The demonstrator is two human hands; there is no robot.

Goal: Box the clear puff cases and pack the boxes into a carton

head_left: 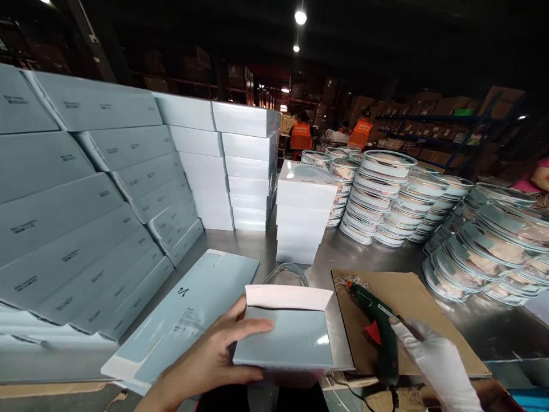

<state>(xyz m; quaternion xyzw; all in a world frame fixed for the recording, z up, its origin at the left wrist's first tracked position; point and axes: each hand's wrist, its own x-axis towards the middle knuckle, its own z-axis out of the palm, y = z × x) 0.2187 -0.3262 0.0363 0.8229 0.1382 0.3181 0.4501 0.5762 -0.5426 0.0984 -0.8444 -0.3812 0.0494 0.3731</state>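
My bare left hand (221, 349) grips a small light-blue box (283, 337) by its left side, thumb and fingers spread over its edges. The box's far flap (288, 297) stands up, showing its pale inner side. My right hand (433, 357), in a white glove, has its fingers at the rear of a dark green hot glue gun (380, 320) with a red trigger. The gun's orange nozzle tip points away to the left, over stringy glue on a cardboard sheet (407, 292). Left of the box lies a flat light-blue carton blank (193, 309).
Stacked light-blue boxes (124, 160) form a wall on the left. Another box stack (300, 217) stands ahead, with a clear round container (287, 273) before it. Piles of round clear containers (373, 200) fill the right. People in orange vests (301, 136) are farther back. A power cord hangs at the front edge.
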